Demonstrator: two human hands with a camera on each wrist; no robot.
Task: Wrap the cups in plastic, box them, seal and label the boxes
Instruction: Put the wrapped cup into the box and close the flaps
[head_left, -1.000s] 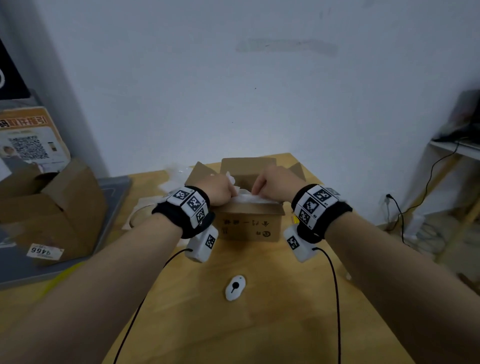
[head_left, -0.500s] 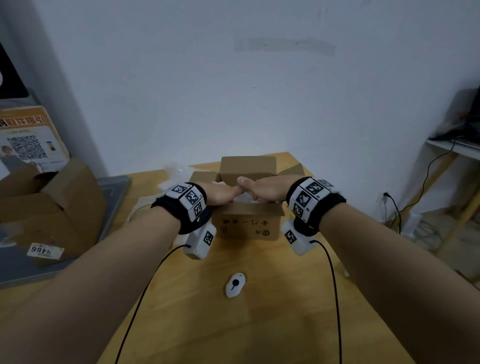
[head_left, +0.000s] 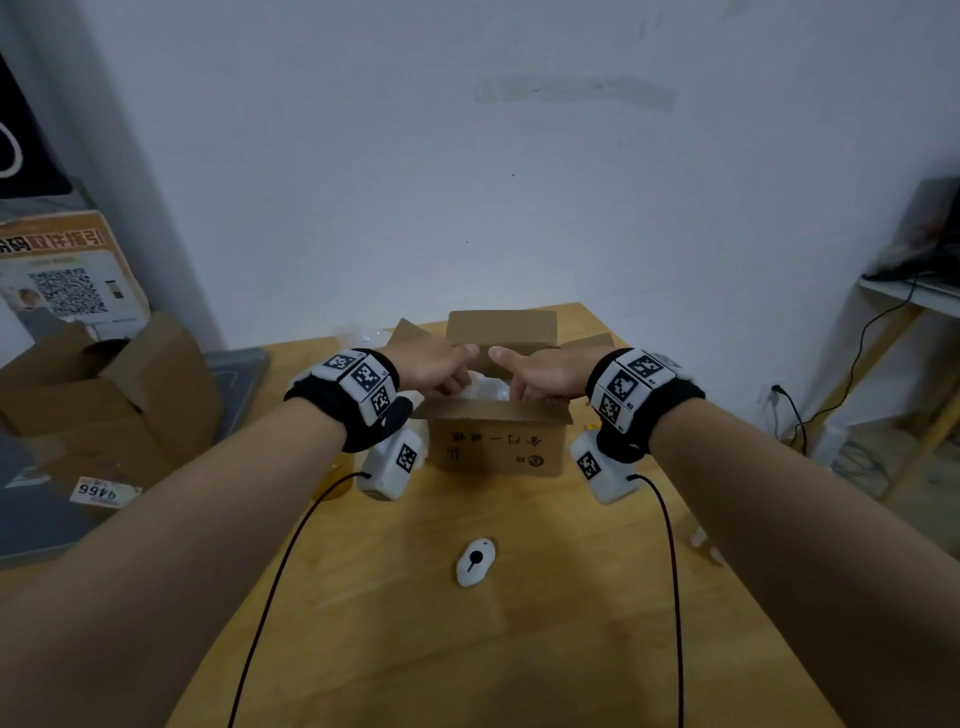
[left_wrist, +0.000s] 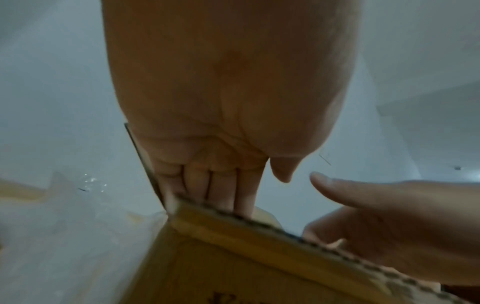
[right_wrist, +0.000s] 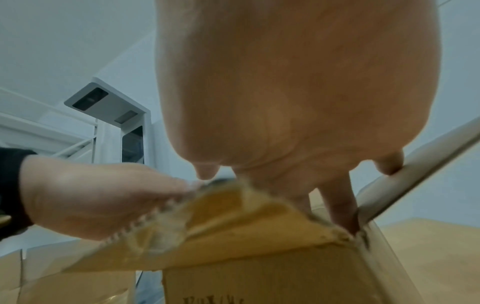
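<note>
Both hands are inside the open top of the cardboard box (head_left: 501, 447) — left hand (head_left: 434, 364) and right hand (head_left: 545, 370) with straight fingers pointing down, pressing the white plastic-wrapped bundle (head_left: 485, 388). Neither hand grips anything. Thumbs nearly meet above the box. Box sits at the table's (head_left: 467, 649) far edge.

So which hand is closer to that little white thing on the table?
Neither, clearly. The white gadget lies near the table's front; the left hand and right hand both reach into the box beyond it.
</note>
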